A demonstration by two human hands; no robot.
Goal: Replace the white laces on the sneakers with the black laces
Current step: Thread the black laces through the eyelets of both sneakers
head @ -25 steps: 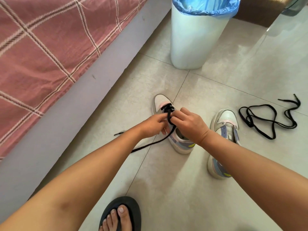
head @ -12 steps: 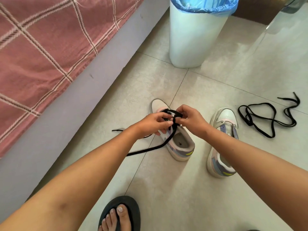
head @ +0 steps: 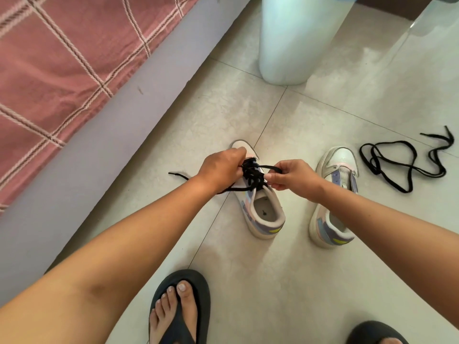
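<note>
Two white sneakers with pastel patches stand on the tiled floor. The left sneaker [head: 263, 214] has a black lace [head: 253, 176] threaded through its front eyelets. My left hand [head: 221, 167] grips the lace over the sneaker's toe end. My right hand [head: 293, 176] pinches a loop of the same lace and holds it out to the right. One loose end of the lace trails left across the floor. The right sneaker [head: 335, 194] has no lace and is partly hidden by my right forearm. A second black lace [head: 402, 162] lies loose on the floor, right of it.
A bed with a pink checked cover [head: 62, 70] and grey base runs along the left. A white bin [head: 295, 40] stands behind the sneakers. My feet in dark flip-flops [head: 178, 309] are at the bottom edge.
My hands have drawn apart: the left moved up over the toe of the left sneaker, the right moved right with a loop of lace. More of the shoe's opening now shows.
</note>
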